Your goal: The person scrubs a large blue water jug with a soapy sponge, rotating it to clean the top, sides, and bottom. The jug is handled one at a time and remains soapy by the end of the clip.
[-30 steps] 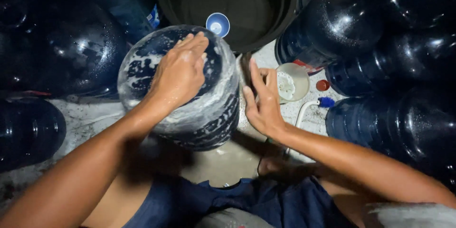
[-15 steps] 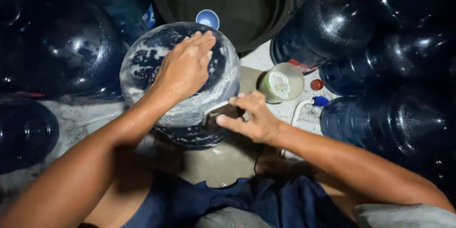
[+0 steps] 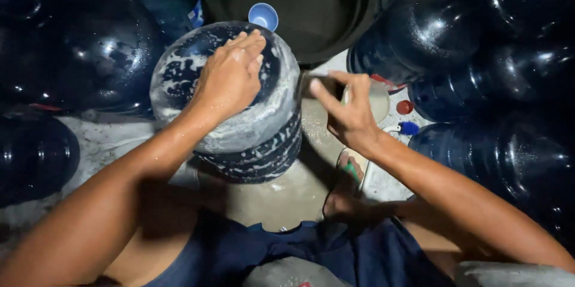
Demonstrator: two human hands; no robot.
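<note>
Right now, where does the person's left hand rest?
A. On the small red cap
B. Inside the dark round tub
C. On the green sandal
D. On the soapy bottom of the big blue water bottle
D: the left hand lies flat on the foam-covered water bottle.

Blue-white label [image 3: 196, 15] on dark jug behind soapy jug.

The left hand [image 3: 230, 77] covers part of the soapy water jug [image 3: 239, 119]. The dark object [image 3: 323, 85] pinched in the right hand [image 3: 350, 113] is blurred — its kind cannot be told. Surrounding dark jugs [image 3: 90, 53] run past the frame edges; the black tub [image 3: 293, 5] is cut off at the top — its contents unclear.
</note>
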